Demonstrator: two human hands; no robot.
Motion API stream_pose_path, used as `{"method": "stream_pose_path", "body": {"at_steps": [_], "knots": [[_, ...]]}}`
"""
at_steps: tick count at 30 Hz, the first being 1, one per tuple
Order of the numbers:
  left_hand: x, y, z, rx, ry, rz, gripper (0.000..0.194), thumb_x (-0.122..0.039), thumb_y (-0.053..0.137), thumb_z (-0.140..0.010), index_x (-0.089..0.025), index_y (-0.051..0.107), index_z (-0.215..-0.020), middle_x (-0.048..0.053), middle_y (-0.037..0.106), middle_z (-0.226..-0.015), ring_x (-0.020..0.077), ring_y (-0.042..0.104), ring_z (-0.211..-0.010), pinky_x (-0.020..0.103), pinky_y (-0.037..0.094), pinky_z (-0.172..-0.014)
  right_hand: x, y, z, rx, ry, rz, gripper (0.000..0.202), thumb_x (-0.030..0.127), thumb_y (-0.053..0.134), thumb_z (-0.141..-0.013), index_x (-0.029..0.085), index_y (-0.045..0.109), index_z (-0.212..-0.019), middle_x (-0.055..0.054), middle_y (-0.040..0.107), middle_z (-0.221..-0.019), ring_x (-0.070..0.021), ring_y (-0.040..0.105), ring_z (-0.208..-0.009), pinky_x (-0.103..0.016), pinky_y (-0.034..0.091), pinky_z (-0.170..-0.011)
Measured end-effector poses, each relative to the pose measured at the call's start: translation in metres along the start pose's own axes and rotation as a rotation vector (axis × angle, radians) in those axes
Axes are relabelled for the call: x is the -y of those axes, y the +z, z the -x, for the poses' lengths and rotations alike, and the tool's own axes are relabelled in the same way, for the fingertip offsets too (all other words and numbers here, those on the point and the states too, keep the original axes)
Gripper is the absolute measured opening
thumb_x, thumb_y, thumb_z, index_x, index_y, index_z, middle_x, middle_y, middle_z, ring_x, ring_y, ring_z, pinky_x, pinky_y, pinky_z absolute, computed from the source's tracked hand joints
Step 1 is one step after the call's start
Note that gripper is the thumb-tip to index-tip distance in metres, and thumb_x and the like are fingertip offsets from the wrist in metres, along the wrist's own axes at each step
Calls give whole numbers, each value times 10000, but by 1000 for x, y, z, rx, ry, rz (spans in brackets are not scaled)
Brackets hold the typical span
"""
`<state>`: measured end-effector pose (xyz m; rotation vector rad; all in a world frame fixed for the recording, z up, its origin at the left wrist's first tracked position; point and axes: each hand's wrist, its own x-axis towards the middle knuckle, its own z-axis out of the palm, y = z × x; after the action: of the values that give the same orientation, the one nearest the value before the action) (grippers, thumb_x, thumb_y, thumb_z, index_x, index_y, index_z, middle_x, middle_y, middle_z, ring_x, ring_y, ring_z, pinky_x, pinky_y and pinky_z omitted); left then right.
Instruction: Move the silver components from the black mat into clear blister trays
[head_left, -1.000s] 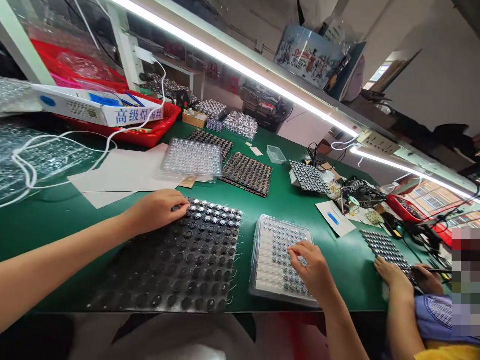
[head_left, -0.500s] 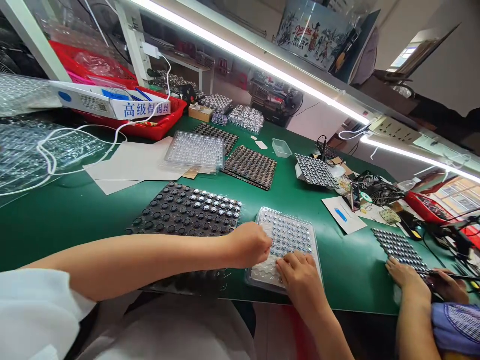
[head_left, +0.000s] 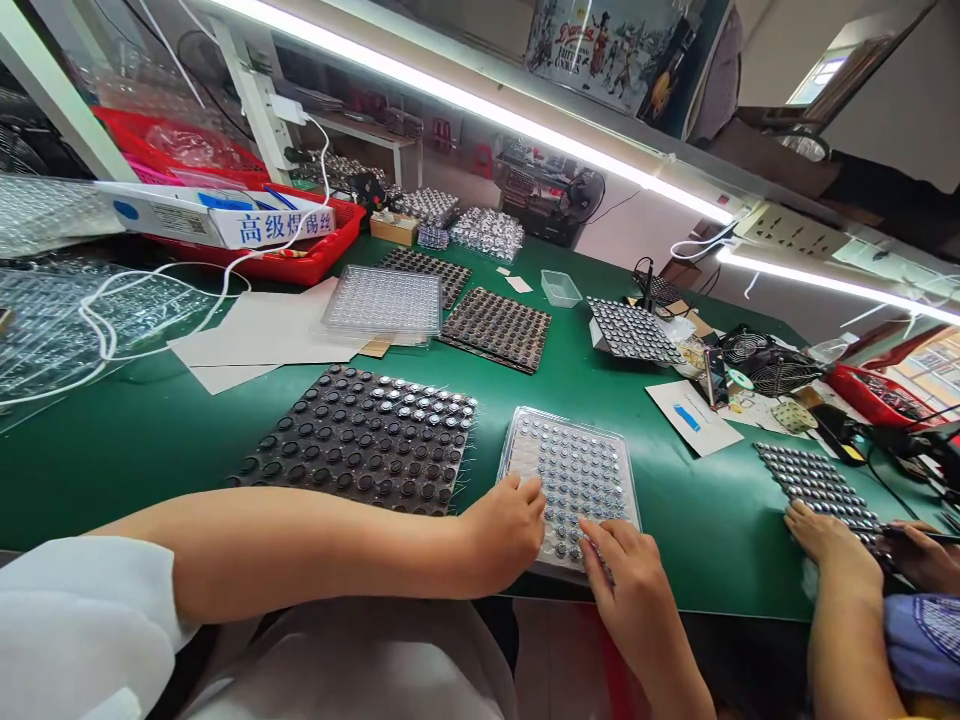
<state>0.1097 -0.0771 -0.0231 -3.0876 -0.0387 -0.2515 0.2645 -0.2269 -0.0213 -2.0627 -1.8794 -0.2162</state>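
Note:
A clear plastic tray point(head_left: 632, 490) lies before me with rows of small round silvery parts point(head_left: 581, 465) in it. My left hand point(head_left: 506, 535) is curled closed over the tray's left side, and its fingers hide what they hold, if anything. At the tray's near right corner, my right hand point(head_left: 628, 570) rests with fingers apart, its fingertips on or just above the round parts. Left of the tray, partly behind my left forearm, lies a dark sheet point(head_left: 367, 440) set with rows of round black pieces.
Behind are a stacked clear tray point(head_left: 382, 300), brown sheets of round parts point(head_left: 496, 328), grey card point(head_left: 262, 325) and a red basket point(head_left: 349, 240). A small clear box point(head_left: 561, 288) stands farther back. At right, a co-worker's hands point(head_left: 829, 545) work at another sheet point(head_left: 814, 482).
Both hands have moved toward me, the right one also slightly rightward with its fingers spreading. A whitish layer seen on the tray's near part is gone from view; more round parts show there.

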Motion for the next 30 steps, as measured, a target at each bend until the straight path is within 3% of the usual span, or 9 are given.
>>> {"method": "stream_pose_path", "body": {"at_steps": [3, 6, 10, 13, 16, 20, 23, 30], "knots": [[-1, -5, 11, -1, -41, 63, 332, -305, 547, -828, -64, 601, -1050, 169, 591, -970, 269, 491, -900, 380, 385, -722, -4, 3, -7, -46, -81, 2, 230, 242, 468, -917, 214, 608, -1097, -71, 662, -927, -198, 614, -859, -341, 425, -772], [21, -21, 34, -63, -87, 137, 412, -348, 518, -860, -99, 540, -1188, 169, 564, -1124, 271, 487, -992, 379, 391, -809, -10, 6, -24, -137, -254, 6, 253, 288, 504, -903, 205, 593, -1126, -70, 669, -920, -198, 625, -847, -322, 433, -751], [89, -39, 88, -211, -314, 175, 316, -257, 509, -874, -153, 571, -1166, 125, 563, -1181, 254, 484, -1064, 386, 364, -930, -2, 11, -64, -176, -394, -8, 239, 311, 494, -908, 202, 609, -1087, -65, 663, -892, -184, 620, -798, -305, 421, -713], [145, -37, 129, -238, -537, 210, 241, -244, 547, -858, -154, 635, -1063, 99, 608, -1058, 235, 511, -998, 370, 388, -907, 25, 17, -104, -66, -411, -22, 204, 277, 469, -918, 219, 629, -1030, -54, 656, -886, -176, 606, -786, -311, 403, -721], [179, -26, 152, -204, -621, 239, 217, -288, 602, -832, -164, 675, -995, 80, 622, -994, 224, 526, -960, 342, 402, -873, 63, 31, -150, 93, -405, -42, 182, 235, 487, -908, 233, 643, -1003, -43, 652, -897, -179, 593, -835, -318, 376, -747], [187, -14, 158, -227, -602, 263, 202, -340, 626, -820, -194, 699, -938, 50, 632, -941, 205, 543, -920, 314, 399, -839, 112, 59, -203, 244, -400, -40, 137, 227, 553, -877, 246, 655, -966, -35, 653, -937, -180, 576, -890, -303, 341, -739], [183, -9, 157, -244, -573, 250, 194, -358, 630, -818, -189, 697, -887, 48, 638, -893, 208, 545, -900, 316, 396, -813, 136, 76, -225, 271, -423, -12, 127, 267, 579, -867, 249, 654, -968, -38, 651, -948, -186, 562, -918, -300, 326, -739], [185, -6, 155, -262, -630, 272, 136, -295, 623, -819, -173, 679, -840, 53, 652, -857, 210, 553, -869, 321, 408, -789, 148, 93, -237, 298, -436, 29, 95, 282, 625, -839, 249, 661, -920, -23, 647, -924, -183, 554, -896, -299, 326, -731]]}}
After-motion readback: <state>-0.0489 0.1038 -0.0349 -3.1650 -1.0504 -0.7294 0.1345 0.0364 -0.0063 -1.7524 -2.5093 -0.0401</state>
